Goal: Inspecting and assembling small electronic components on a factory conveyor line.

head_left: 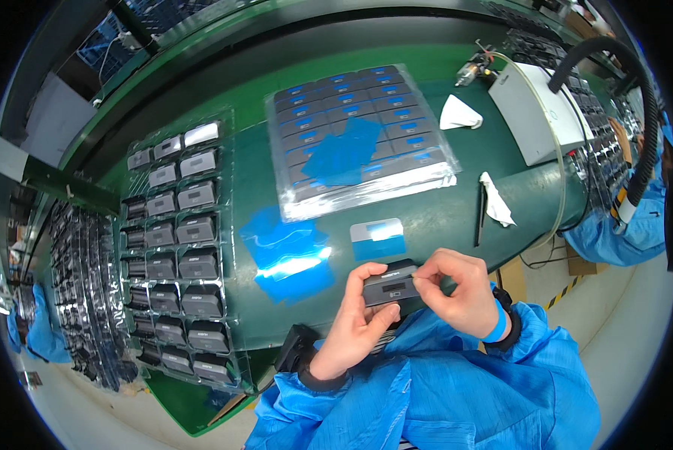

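Near the table's front edge, a small dark grey box-shaped device [391,288] with a little dark window on its face is gripped by my left hand [360,319], thumb below and fingers round its left end. My right hand [460,292] is closed in a pinch at the device's upper right corner; whatever lies between those fingertips is too small to make out. Just beyond the device lies a flat card or film piece [377,238], part grey, part blue. Left of it, shiny blue film sheets [287,255] are piled loosely on the green table [441,214].
A clear tray [446,176] of dark devices stands at the back, blue film across it. Another tray [227,259] with several devices stands at left. To the right are a black pen-like tool [479,214], white cloths [460,114], a white box [535,112] and a black hose [647,127].
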`<action>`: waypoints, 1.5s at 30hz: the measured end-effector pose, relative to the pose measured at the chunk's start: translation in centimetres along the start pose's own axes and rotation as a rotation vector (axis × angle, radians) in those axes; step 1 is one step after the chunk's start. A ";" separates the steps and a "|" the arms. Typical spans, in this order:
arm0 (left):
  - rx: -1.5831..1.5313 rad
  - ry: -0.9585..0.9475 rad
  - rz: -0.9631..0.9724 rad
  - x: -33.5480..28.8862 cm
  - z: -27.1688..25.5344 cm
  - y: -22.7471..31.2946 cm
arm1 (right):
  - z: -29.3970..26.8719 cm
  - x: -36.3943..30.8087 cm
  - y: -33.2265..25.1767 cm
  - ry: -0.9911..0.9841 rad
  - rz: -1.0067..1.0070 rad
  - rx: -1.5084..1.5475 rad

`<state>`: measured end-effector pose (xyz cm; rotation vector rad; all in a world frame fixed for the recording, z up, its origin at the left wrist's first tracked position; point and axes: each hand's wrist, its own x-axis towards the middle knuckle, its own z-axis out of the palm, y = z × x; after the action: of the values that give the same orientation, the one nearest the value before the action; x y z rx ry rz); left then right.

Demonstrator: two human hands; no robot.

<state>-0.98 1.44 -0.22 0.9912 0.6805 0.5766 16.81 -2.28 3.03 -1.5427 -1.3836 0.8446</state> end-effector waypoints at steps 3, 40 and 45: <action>-0.023 0.023 0.000 0.0 -0.1 -0.3 | 0.3 0.2 0.0 0.001 -0.088 -0.032; 0.038 0.203 0.222 0.7 2.6 -0.6 | 2.2 0.9 1.2 0.020 0.279 0.390; -0.158 0.161 0.158 0.2 1.2 -0.1 | 0.6 0.8 2.1 -0.214 0.396 0.560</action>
<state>0.07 0.92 0.12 0.8618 0.6912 0.8431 17.21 -1.44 0.91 -1.3159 -0.8714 1.5289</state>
